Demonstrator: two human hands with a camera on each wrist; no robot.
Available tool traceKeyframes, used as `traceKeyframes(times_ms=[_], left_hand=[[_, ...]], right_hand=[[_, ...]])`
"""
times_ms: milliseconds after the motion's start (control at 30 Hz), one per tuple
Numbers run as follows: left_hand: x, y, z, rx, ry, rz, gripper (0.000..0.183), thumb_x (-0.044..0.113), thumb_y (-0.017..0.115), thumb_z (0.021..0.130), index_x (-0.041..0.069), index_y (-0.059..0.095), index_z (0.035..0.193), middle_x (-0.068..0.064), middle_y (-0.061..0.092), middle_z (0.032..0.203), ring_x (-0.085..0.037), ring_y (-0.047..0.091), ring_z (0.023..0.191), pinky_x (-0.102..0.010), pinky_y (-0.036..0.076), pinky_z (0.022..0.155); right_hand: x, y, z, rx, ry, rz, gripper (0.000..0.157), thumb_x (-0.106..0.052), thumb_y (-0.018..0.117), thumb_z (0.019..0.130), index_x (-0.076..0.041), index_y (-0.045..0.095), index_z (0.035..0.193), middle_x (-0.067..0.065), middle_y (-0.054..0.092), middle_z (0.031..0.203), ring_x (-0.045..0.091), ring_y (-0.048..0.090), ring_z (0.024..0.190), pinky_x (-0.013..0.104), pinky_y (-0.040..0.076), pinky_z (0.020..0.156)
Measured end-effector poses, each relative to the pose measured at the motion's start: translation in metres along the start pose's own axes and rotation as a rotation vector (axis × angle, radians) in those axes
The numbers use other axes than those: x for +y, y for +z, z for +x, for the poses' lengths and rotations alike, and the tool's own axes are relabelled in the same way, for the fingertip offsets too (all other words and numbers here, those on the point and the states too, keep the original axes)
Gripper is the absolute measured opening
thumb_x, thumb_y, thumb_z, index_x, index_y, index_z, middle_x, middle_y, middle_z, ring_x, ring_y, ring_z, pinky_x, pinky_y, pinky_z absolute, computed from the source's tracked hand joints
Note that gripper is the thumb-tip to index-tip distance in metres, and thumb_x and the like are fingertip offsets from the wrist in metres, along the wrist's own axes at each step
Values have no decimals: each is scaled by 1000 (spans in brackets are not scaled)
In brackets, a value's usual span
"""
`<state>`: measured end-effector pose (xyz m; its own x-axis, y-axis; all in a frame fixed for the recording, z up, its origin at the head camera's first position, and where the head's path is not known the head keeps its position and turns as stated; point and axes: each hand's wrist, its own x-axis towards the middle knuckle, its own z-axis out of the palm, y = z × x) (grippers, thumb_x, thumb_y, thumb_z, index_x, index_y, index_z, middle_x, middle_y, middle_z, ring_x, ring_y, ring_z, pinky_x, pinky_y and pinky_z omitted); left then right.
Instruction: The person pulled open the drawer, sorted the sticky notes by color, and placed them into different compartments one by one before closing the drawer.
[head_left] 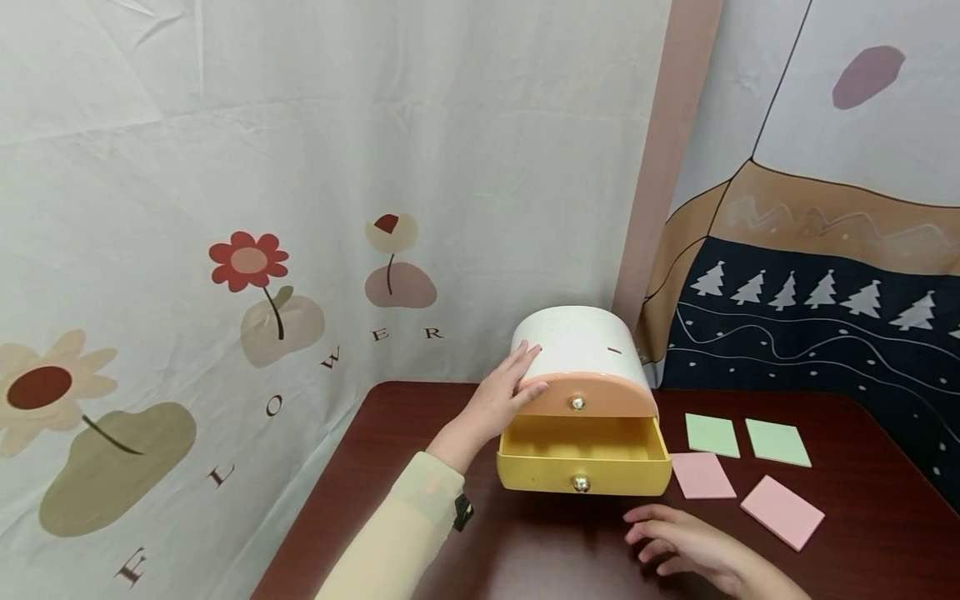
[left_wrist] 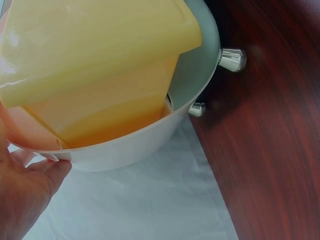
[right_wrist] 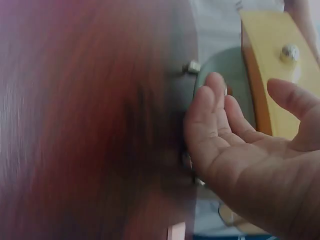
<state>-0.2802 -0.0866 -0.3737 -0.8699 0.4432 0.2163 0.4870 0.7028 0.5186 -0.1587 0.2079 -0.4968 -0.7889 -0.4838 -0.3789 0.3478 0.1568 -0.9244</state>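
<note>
White and smooth, the small cabinet (head_left: 573,337) meets the fingers of my left hand (head_left: 498,404), which lie extended and unclenched along its left side — the thumb reaches across the edge of the peach drawer front (head_left: 615,398). My right hand (head_left: 693,546) is released, its fingers loosely bent above the worktop (head_left: 892,533), near the front right corner of the yellow drawer (head_left: 536,475).

That drawer juts toward me from below the peach front, its yellow inner floor showing. One silver knob (head_left: 581,482) sits mid-face on it, and another silver knob (head_left: 577,403) sits on the peach front above. Short metal feet (left_wrist: 232,60) show under the cabinet in my left wrist view.

Right of the cabinet, four square notes lie flat: two pale green notes (head_left: 712,436) at the back with a gap between them, and two pink notes (head_left: 702,476) nearer me — the left one just beside the yellow drawer, the right one turned at an angle. Behind the worktop hangs a pale cloth (head_left: 487,167) printed with flowers; farther right, a dark blue panel (head_left: 787,350) carries a row of white trees.
</note>
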Motion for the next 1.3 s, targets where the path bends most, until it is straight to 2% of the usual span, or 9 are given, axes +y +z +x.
traceKeyframes(times_ms=[300, 433, 533, 633, 733, 833, 967, 1133, 1300], left_hand=[[-1, 1, 0, 4, 6, 1, 66, 60, 42, 92, 37, 20, 150, 6, 13, 159, -24, 26, 143, -51, 27, 112], [-2, 2, 0, 8, 14, 1, 67, 60, 42, 92, 37, 21, 150, 5, 13, 159, -25, 26, 143, -52, 27, 111], [-2, 2, 0, 3, 8, -1, 66, 60, 42, 92, 38, 20, 150, 6, 12, 159, -24, 26, 143, -51, 27, 112], [-1, 1, 0, 0, 3, 1, 66, 60, 42, 92, 38, 20, 150, 6, 12, 159, -24, 26, 143, -51, 27, 112], [-1, 1, 0, 3, 1, 4, 66, 59, 43, 92, 38, 21, 150, 6, 13, 159, -24, 26, 143, -51, 27, 112], [0, 1, 0, 3, 0, 5, 66, 59, 43, 92, 38, 21, 150, 6, 13, 159, -25, 26, 143, -51, 27, 112], [0, 1, 0, 1, -4, 3, 66, 60, 43, 91, 38, 20, 150, 6, 12, 159, -24, 26, 143, -51, 27, 112], [0, 1, 0, 3, -5, 3, 66, 60, 43, 91, 38, 21, 150, 7, 12, 159, -24, 26, 143, -52, 27, 112], [0, 1, 0, 2, -5, 4, 66, 59, 43, 92, 37, 21, 150, 6, 12, 159, -24, 26, 143, -51, 27, 112]], right_hand=[[1, -28, -3, 251, 75, -308, 48, -30, 54, 94, 6, 49, 125, 9, 64, 103, 21, 60, 87, 37, 49, 67], [3, -35, -2, 393, 31, -533, 45, -29, 61, 90, 2, 55, 121, 6, 64, 101, 23, 59, 91, 41, 49, 69], [4, -40, -1, 473, -33, -748, 45, -26, 65, 86, 3, 57, 119, 12, 65, 106, 32, 60, 101, 50, 50, 79], [5, -43, 0, 536, -74, -925, 55, -27, 68, 84, 9, 54, 122, 25, 60, 114, 45, 55, 108, 59, 46, 85], [7, -46, 2, 598, -53, -1037, 74, -37, 70, 82, 13, 45, 130, 34, 49, 127, 54, 44, 115, 66, 40, 87], [11, -48, 4, 636, -22, -1097, 90, -49, 69, 80, 13, 36, 136, 39, 34, 137, 58, 34, 121, 71, 34, 89], [17, -53, 8, 657, -18, -1120, 97, -55, 66, 80, 16, 30, 138, 43, 21, 141, 61, 24, 125, 73, 27, 94], [20, -62, 14, 664, 13, -1084, 103, -60, 61, 82, 17, 23, 139, 45, 15, 141, 62, 18, 127, 73, 24, 96], [20, -69, 21, 683, 60, -1068, 105, -61, 61, 81, 19, 24, 137, 47, 16, 139, 61, 20, 127, 72, 27, 95]])
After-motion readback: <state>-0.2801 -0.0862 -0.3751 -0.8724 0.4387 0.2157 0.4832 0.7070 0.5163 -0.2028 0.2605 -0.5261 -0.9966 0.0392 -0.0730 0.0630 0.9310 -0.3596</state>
